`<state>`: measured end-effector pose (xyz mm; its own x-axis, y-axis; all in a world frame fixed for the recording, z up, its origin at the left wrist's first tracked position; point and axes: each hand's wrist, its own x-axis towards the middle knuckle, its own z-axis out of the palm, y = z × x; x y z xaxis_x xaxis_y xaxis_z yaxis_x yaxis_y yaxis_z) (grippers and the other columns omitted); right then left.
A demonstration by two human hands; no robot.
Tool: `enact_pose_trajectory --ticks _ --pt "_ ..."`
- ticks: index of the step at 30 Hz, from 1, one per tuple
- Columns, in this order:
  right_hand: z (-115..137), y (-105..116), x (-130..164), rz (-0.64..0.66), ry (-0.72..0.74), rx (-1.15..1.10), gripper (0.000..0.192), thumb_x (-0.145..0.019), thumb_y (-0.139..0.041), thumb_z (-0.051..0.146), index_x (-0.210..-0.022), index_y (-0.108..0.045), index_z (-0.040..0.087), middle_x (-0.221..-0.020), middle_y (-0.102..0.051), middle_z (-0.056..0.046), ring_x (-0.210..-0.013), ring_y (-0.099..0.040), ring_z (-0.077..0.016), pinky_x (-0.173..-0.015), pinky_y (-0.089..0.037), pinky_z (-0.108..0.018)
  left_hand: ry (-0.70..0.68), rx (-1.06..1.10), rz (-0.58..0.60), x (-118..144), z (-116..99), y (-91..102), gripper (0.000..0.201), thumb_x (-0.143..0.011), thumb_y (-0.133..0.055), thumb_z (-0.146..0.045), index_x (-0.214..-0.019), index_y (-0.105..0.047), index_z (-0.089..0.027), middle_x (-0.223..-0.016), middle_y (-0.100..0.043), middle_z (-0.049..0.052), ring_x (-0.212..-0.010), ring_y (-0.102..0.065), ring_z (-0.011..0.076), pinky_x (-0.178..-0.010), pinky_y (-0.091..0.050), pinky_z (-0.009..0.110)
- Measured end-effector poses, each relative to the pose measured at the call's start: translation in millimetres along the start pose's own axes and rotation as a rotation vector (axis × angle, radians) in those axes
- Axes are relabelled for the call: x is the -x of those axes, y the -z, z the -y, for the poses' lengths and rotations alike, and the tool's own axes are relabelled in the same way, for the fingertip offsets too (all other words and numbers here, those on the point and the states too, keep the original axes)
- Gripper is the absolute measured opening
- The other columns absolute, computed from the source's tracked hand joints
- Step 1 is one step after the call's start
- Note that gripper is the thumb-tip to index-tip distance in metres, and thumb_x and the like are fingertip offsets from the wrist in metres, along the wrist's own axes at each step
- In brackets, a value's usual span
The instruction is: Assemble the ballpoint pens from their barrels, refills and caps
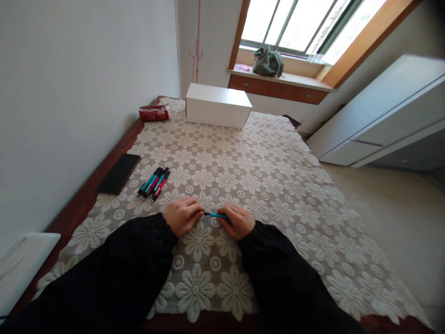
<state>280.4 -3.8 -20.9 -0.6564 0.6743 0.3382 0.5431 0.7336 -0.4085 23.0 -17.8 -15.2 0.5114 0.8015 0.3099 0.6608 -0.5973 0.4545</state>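
A blue pen (217, 215) with a black end lies level between my two hands, just above or on the lace tablecloth. My left hand (183, 215) pinches its black end between thumb and fingers. Around the blue barrel, my right hand (237, 220) is closed, hiding the pen's other end. Beyond my left hand, several blue, red and black pens (154, 183) lie side by side in a small bunch on the cloth.
A black flat notebook-like object (119, 174) lies by the table's left edge. Farther back are a red packet (154, 113) and a long white box (218, 106). A white object (26, 269) stands at the near left, beside the wall.
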Motion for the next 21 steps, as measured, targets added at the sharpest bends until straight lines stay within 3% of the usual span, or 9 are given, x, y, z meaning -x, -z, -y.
enact_pose_trajectory --ticks 7,21 --pt "-2.9 2.2 -2.0 -0.047 -0.029 0.095 0.012 -0.099 -0.055 0.03 -0.099 -0.063 0.022 -0.09 -0.066 -0.006 -0.086 -0.057 -0.0226 -0.078 -0.044 -0.035 0.062 -0.003 -0.011 0.4 2.1 -0.4 0.018 -0.099 -0.054 -0.024 -0.109 -0.069 -0.022 -0.102 -0.069 0.005 -0.097 -0.06 0.0215 -0.085 -0.051 0.035" --pt "-25.6 9.1 4.3 -0.073 -0.044 0.152 0.015 -0.099 -0.054 0.025 -0.104 -0.068 0.023 -0.106 -0.069 -0.008 -0.099 -0.059 -0.0231 -0.084 -0.047 -0.038 0.185 -0.024 -0.022 -1.1 0.5 4.2 0.013 -0.093 -0.061 -0.017 -0.1 -0.071 -0.024 -0.103 -0.067 0.004 -0.096 -0.058 0.0219 -0.085 -0.049 0.036"
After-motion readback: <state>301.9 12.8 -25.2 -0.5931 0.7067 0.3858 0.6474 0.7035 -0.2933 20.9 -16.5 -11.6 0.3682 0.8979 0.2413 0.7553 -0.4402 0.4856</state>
